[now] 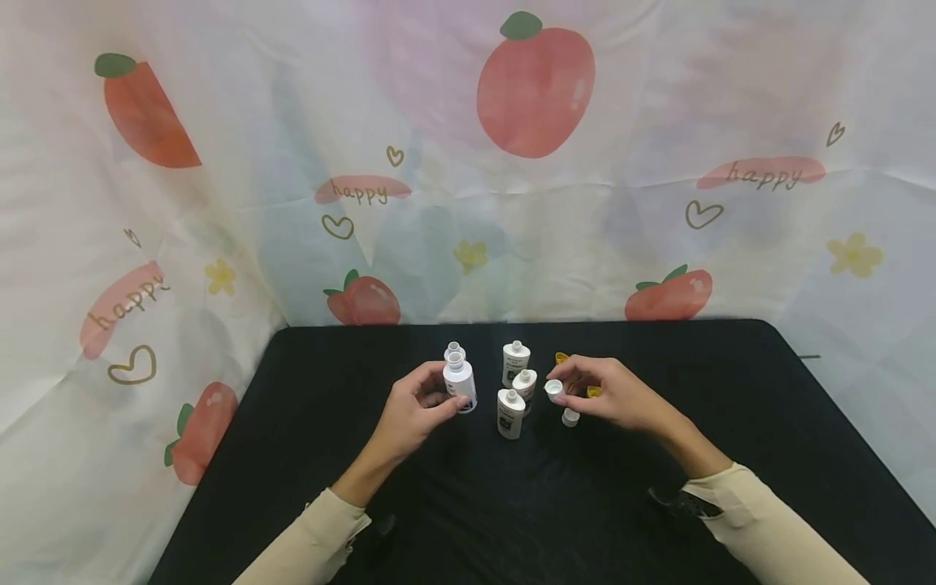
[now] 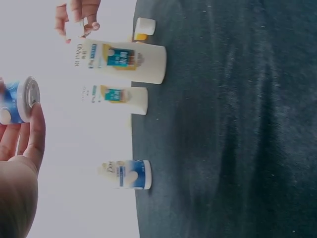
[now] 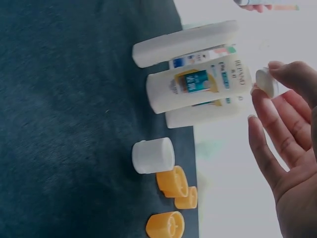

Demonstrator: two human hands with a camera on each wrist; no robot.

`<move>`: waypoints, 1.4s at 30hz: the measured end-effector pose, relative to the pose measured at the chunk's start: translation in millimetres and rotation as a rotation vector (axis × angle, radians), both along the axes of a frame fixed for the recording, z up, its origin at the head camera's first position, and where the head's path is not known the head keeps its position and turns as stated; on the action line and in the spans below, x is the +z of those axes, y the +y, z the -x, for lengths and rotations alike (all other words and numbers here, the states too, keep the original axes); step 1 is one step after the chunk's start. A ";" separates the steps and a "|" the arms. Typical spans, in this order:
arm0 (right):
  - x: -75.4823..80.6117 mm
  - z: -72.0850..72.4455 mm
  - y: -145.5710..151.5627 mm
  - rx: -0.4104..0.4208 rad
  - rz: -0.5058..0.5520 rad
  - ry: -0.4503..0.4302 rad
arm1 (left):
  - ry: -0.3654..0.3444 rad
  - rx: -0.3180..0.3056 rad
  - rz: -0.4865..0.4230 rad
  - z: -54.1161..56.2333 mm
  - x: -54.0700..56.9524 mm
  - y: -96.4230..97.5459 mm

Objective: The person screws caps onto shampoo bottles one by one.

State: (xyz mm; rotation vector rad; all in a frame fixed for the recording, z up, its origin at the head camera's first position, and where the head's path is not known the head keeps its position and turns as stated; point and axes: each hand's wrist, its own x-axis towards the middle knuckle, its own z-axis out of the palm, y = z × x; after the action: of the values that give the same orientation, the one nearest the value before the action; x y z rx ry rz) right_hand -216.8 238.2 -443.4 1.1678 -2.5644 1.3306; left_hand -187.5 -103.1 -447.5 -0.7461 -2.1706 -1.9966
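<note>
In the head view my left hand [image 1: 418, 406] grips a small white-and-blue bottle [image 1: 461, 386] with an uncapped neck, thumb and fingers around its body. The left wrist view shows its round base [image 2: 31, 99] facing the camera, held above the table. A similar bottle [image 2: 133, 174] stands on the table behind it. My right hand [image 1: 610, 394] pinches a white cap [image 1: 553, 391] between thumb and fingertips, its hollow side visible. To the left of that hand stand several white bottles without caps, among them a front bottle [image 1: 510, 416] and a back bottle [image 1: 515, 364].
Under and behind my right hand lie a loose white cap [image 3: 153, 155] and several orange caps, one orange cap [image 3: 166, 225] slightly apart. Everything stands on a black-covered table [image 1: 512, 512]. A printed fabric backdrop [image 1: 439, 81] rises right behind its far edge.
</note>
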 end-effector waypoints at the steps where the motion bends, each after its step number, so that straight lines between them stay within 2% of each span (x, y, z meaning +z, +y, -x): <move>1: 0.6 0.5 0.1 -0.009 0.012 0.000 | -0.003 0.006 -0.005 0.1 0.7 -0.4; 7: 9.7 1.3 -0.7 -0.055 0.067 -0.047 | -0.021 0.052 -0.033 0.3 5.9 -3.1; 16: 21.1 2.6 -3.7 -0.057 0.139 -0.079 | -0.024 0.064 -0.079 0.2 12.0 -6.5; 31: 26.9 8.7 -8.1 0.023 0.230 -0.072 | -0.046 0.071 -0.044 -3.3 17.4 -12.7; 38: 34.5 6.9 -8.3 -0.007 0.255 -0.131 | -0.055 0.079 -0.037 -4.9 20.8 -15.3; 42: 35.8 6.5 -8.8 -0.012 0.277 -0.133 | -0.053 0.071 -0.039 -5.8 19.9 -16.8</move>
State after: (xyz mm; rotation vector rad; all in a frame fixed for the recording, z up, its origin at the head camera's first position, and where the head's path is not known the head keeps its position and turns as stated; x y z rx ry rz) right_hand -223.3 229.4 -407.6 1.0452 -2.3611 1.7454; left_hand -181.7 -119.9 -427.6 -0.6087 -2.1474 -2.0404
